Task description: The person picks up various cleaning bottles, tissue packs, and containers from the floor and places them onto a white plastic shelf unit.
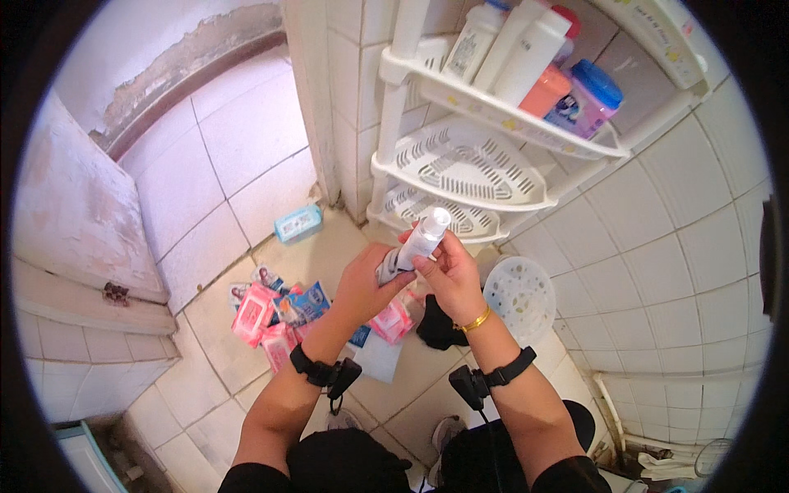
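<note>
A small white bottle [421, 241] with a round cap is held tilted in front of me, before the lower shelves. My right hand [455, 271] grips its side, the thumb across the front. At the bottle's lower end, my left hand [363, 280] is closed around a greyish cloth [388, 266] pressed against it. How much of the bottle the cloth covers is hidden by the fingers. Below the hands, pink wipe packs [254, 314] and a blue packet [311, 302] lie in a pile on the tiles.
A white corner rack [468, 175] rises ahead; its upper shelf carries white bottles [530, 58] and a blue-lidded tub [588, 98]. A light blue pack [298, 224] lies by the doorway. To the right are a translucent perforated basket [521, 299] and a black cloth item [439, 326].
</note>
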Tool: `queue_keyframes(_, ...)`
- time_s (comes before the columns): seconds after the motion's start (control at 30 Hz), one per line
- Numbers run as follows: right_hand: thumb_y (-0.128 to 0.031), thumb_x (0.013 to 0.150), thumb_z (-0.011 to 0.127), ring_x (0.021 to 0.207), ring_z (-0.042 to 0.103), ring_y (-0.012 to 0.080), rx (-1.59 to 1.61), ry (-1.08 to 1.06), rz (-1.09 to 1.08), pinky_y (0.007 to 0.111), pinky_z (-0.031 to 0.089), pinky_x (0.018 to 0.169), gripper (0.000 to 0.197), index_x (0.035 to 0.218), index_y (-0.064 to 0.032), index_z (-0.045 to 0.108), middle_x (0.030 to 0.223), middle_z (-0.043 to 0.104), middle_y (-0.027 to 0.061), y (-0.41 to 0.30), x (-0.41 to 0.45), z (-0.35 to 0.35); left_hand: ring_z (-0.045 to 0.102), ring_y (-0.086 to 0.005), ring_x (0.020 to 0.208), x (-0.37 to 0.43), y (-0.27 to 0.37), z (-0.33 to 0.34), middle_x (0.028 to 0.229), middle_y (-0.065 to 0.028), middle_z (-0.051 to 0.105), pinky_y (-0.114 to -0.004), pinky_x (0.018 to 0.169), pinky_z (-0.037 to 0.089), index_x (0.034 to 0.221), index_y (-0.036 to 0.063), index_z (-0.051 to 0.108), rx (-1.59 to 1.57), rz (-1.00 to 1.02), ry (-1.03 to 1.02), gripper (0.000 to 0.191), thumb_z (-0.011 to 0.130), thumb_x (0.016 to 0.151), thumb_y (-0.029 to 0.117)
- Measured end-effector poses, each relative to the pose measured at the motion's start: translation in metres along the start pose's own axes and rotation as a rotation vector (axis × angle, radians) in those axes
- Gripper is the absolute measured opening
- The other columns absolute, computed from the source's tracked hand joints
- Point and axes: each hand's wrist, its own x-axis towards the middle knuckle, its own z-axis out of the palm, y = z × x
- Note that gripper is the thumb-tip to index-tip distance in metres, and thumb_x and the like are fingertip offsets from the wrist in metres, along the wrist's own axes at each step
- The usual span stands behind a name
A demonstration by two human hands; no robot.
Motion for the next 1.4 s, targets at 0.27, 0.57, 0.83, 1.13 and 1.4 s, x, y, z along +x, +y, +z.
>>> queue_keyframes(0.27,0.004,0.093,0.06,0.124,0.054,0.0198,-0.071,-0.009,-0.19,0.035,0.047,0.104,0.049,0.139,0.0025,0.042,0.131,0.056,0.0126,-0.081,0.02,-0.005,0.061,-0.0334,0.072,0.015,0.028,-0.004,0.08,-0.0136,0.061,-0.038,0.065,0.048,0.091,0.0027,0.064,-0.087,-0.017,0.091,0.022,0.075,0.086,0.021)
queue_keyframes(0.57,0.005,0.087,0.07,0.119,0.057,0.0198,-0.176,0.261,-0.591,0.035,0.051,0.101,0.05,0.131,0.0013,0.047,0.126,0.06,0.0127,-0.174,0.062,0.01,0.062,-0.0344,0.072,0.01,0.033,0.004,0.082,-0.0142,0.063,-0.038,0.065,0.05,0.09,0.003,0.066,-0.113,0.03,0.105,0.021,0.074,0.087,0.022)
queue_keyframes(0.83,-0.002,0.084,0.076,0.098,0.061,0.0129,-0.313,0.505,-0.736,0.029,0.051,0.087,0.045,0.124,-0.0006,0.055,0.106,0.063,0.0046,-0.213,0.096,-0.005,0.056,-0.0231,0.066,0.005,0.032,0.007,0.077,-0.011,0.06,-0.033,0.064,0.047,0.09,0.0016,0.064,-0.11,-0.009,0.084,0.021,0.075,0.087,0.019)
queue_keyframes(1.13,-0.009,0.09,0.072,0.102,0.062,0.0134,-0.385,0.622,-0.662,0.027,0.051,0.088,0.044,0.129,0.0024,0.054,0.113,0.065,0.0074,-0.227,0.105,-0.036,0.056,-0.0234,0.066,0.005,0.029,0.007,0.075,-0.0115,0.06,-0.033,0.063,0.047,0.089,0.0013,0.063,-0.152,0.01,0.081,0.022,0.075,0.087,0.019)
queue_keyframes(1.4,-0.005,0.09,0.071,0.099,0.063,0.0136,-0.41,0.598,-0.564,0.028,0.052,0.086,0.044,0.129,0.003,0.053,0.112,0.066,0.0082,-0.218,0.116,-0.052,0.057,-0.0251,0.066,0.003,0.025,0.01,0.077,-0.0119,0.06,-0.033,0.064,0.048,0.09,0.0014,0.063,-0.143,0.004,0.052,0.021,0.075,0.087,0.019)
